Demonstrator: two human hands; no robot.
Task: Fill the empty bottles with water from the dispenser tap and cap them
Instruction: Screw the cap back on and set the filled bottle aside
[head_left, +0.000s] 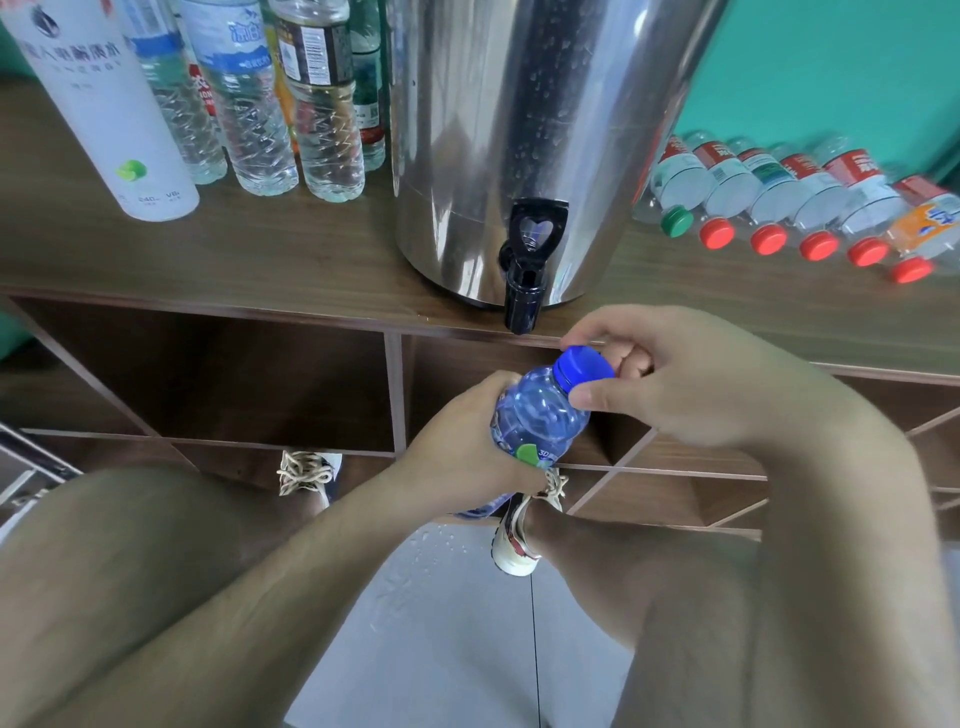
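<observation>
Blue bottle (537, 410) below the dispenser tap (524, 291), left hand (462, 441) gripping its body, right hand (691, 374) pinching the blue cap (582, 366)

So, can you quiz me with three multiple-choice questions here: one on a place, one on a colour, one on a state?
1. The bottles lying on their sides are where from the dispenser? A) its left B) its right C) under its tap
2. The cap on the held bottle is A) red B) green C) blue
3. That cap is A) on the bottle's neck B) on the floor C) missing
Answers: 1 B, they line the shelf right of it; 2 C, plainly blue; 3 A, the right hand grips it on the neck while the left hand holds the body.
</observation>
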